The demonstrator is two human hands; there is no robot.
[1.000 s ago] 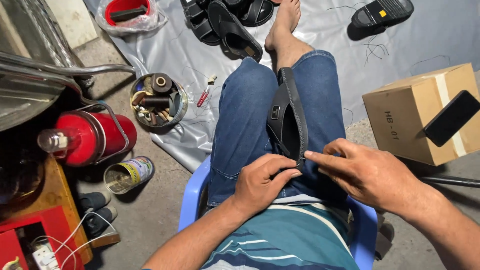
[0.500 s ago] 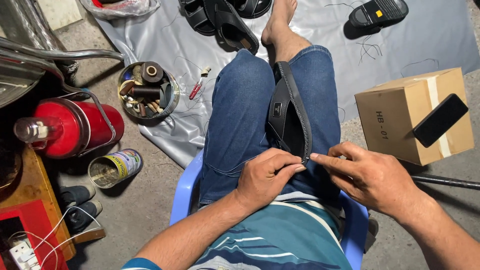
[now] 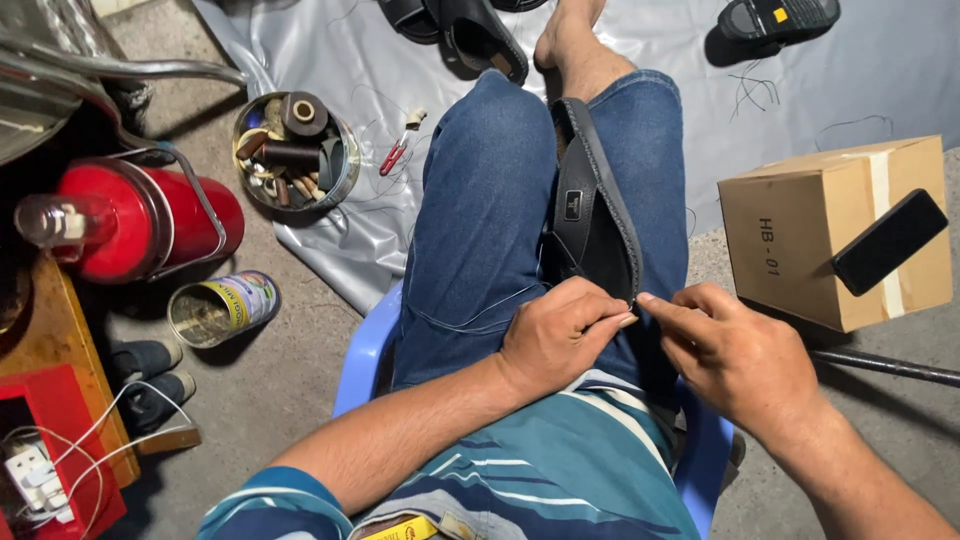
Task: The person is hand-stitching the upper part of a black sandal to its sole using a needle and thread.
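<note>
Person seated on a blue plastic chair (image 3: 362, 352), legs in blue jeans stretched out over a grey plastic sheet (image 3: 340, 70) spread on the concrete floor.

A black rubber sandal (image 3: 592, 215) stands on edge, wedged between the thighs. Judged: the legs act as a clamp, leaving both hands free at its near end.

Left hand (image 3: 555, 340) rests on the left thigh, fingers curled shut, thumb and fingertips pinched at the sandal's near edge. It seems to pinch something thin there; too small to tell what. A thin pale thread (image 3: 480, 315) loops across the jeans toward this hand.

Right hand (image 3: 740, 360) meets it from the other side, forefinger and thumb closed to a point touching the same spot on the sole edge. Any needle between them cannot be made out.

Within left reach on the sheet: round metal tin of dark thread spools (image 3: 293, 150); small red-handled snips (image 3: 397, 152) just beside it. An open tin can (image 3: 222, 308) lies tipped on bare floor near a red cylindrical flask (image 3: 150, 225).

To the right, a brown cardboard box (image 3: 835, 235) bears a black phone (image 3: 888, 240) on top. More black sandals (image 3: 470, 30) lie at the sheet's far end.
</note>
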